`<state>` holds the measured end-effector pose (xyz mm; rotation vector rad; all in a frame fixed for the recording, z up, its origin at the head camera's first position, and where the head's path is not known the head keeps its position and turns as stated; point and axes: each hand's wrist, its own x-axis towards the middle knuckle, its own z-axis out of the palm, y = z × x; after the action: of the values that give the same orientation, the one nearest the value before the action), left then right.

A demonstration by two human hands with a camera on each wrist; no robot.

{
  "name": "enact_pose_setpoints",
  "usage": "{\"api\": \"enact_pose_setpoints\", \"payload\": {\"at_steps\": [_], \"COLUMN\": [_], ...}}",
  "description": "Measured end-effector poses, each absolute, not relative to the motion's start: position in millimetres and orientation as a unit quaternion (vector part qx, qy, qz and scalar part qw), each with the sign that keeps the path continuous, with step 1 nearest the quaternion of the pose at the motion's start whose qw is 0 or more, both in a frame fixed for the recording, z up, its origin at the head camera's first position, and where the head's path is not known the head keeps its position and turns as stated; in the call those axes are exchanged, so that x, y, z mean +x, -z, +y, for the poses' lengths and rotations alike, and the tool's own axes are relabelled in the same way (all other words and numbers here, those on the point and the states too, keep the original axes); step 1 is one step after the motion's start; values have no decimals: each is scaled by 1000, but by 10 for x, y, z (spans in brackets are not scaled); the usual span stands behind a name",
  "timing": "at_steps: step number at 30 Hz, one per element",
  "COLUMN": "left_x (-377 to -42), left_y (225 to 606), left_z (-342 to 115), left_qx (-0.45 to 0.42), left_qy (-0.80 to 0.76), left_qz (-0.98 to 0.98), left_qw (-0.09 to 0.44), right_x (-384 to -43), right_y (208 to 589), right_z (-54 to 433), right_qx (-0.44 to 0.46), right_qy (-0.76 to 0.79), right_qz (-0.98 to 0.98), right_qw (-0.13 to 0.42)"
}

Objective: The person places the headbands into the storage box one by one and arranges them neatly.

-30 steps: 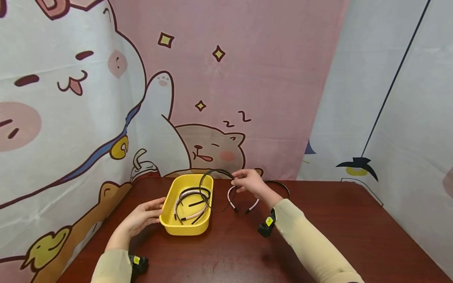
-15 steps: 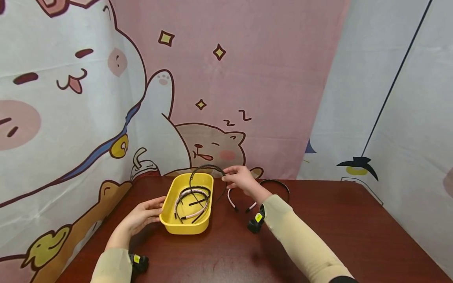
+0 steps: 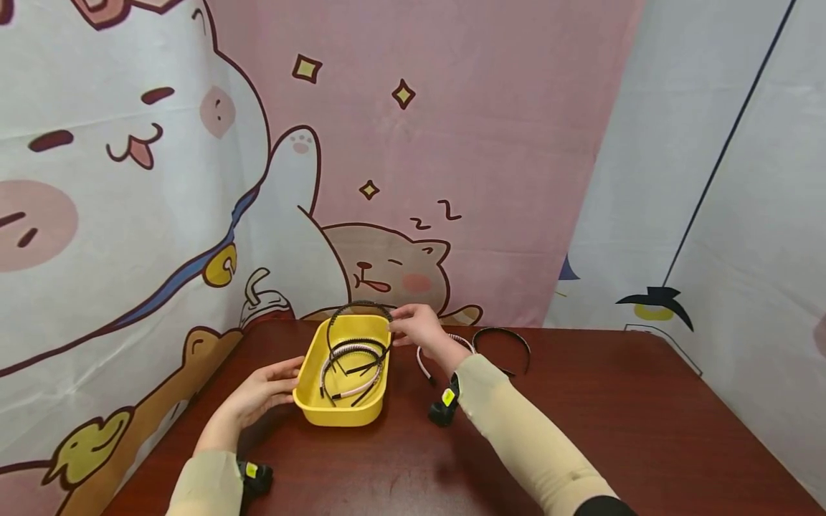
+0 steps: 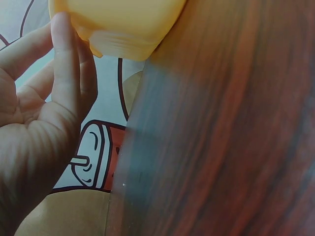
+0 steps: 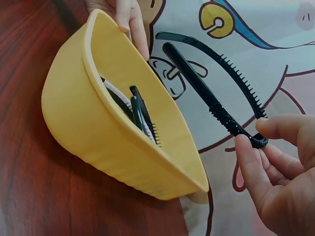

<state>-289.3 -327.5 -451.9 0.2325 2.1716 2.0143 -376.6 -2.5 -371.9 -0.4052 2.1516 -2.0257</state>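
A yellow plastic bin [image 3: 342, 417] stands on the table, holding several headbands; one is pale pink [image 5: 112, 86], others are black. My left hand [image 3: 263, 393] rests its nearly straight fingers against the bin's left side, fingertips near the rim. With thumb and fingers, my right hand [image 3: 419, 333] pinches a thin black headband [image 5: 193, 81] by its curved top. That headband has small comb teeth and a glittery, beaded stretch. It is held up over the bin, its arc rising above the back rim in the head view and its ends pointing inside.
On the table [image 3: 581, 430], right of the bin, lie a pale pink headband [image 3: 422, 366], partly hidden behind the right wrist, and a black headband [image 3: 510, 332]. A cartoon-printed cloth [image 3: 503, 143] hangs behind and along the sides.
My right hand has moved left with the black headband, bringing it from the bin's right edge to over the bin. The left hand has stayed at the bin's side.
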Motion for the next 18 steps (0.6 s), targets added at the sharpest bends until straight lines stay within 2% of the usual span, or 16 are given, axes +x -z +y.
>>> {"api": "enact_pose_setpoints", "payload": {"at_steps": [18], "left_x": [-2900], "left_y": [4528], "left_z": [-3274], "left_qx": [72], "left_qy": [-677], "left_qz": [728], "left_qw": [84], "right_x": [-3756], "right_y": [3824], "right_z": [-222], "right_qx": [-97], "right_qy": [691], "right_qz": [710], "right_qw": [91]}}
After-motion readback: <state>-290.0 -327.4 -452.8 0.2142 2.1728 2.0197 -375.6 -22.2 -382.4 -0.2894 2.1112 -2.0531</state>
